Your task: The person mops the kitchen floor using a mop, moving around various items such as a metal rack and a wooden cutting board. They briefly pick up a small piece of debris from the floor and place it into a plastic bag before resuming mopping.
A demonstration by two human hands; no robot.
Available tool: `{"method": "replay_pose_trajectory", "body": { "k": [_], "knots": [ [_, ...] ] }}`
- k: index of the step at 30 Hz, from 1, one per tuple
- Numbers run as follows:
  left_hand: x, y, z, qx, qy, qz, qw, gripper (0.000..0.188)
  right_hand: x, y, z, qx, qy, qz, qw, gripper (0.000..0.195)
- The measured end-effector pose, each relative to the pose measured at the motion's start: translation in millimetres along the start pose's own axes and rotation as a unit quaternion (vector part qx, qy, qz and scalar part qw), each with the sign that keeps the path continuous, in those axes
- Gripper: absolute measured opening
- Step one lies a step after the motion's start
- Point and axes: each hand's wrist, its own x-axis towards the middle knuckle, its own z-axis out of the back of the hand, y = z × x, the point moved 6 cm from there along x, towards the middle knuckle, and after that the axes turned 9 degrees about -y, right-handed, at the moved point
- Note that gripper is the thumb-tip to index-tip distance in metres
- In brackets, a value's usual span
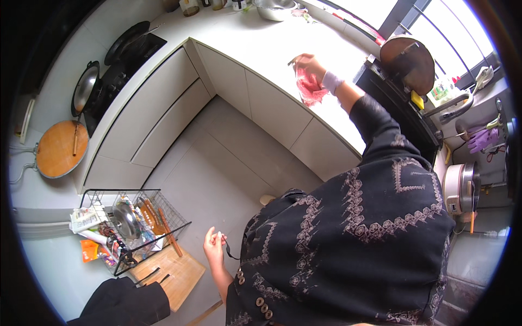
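On the white countertop (269, 45), my right hand (310, 67) grips a red cloth (310, 87) that hangs bunched beneath the fingers and touches the surface. A small dark item shows at its fingertips; I cannot tell what it is. A pale band circles the right wrist. Low in the view, my left hand (215, 243) is raised above the grey floor, its fingers apart and slightly bent, holding nothing that I can see. A thin black strap (231, 252) hangs beside it, near my dark patterned garment.
Woks (86, 90) sit on a black gas hob. A metal bowl (275, 9) stands at the counter's back. A wire basket (171, 205) with packets and a lid is at the lower left, by a wooden board (175, 273). A faucet (452, 106) is at the right.
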Motion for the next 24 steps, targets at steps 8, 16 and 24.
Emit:
{"method": "replay_pose_trajectory", "body": {
  "k": [8,16,24],
  "knots": [
    [-17.8,73.8,33.6,-0.097,-0.059,0.074,0.991,0.041,-6.4,13.1,-0.2,0.004,-0.22,-0.026,0.975,0.03],
    [-45.6,136.2,54.4,-0.09,-0.096,0.101,0.986,0.038,-130.7,39.8,-280.0,-0.16,0.301,0.061,0.938,0.032],
    [-156.6,207.3,86.5,-0.006,-0.317,0.181,0.931,0.032,-193.9,6.6,-361.4,-0.193,0.484,0.062,0.851,0.03]
  ]
}}
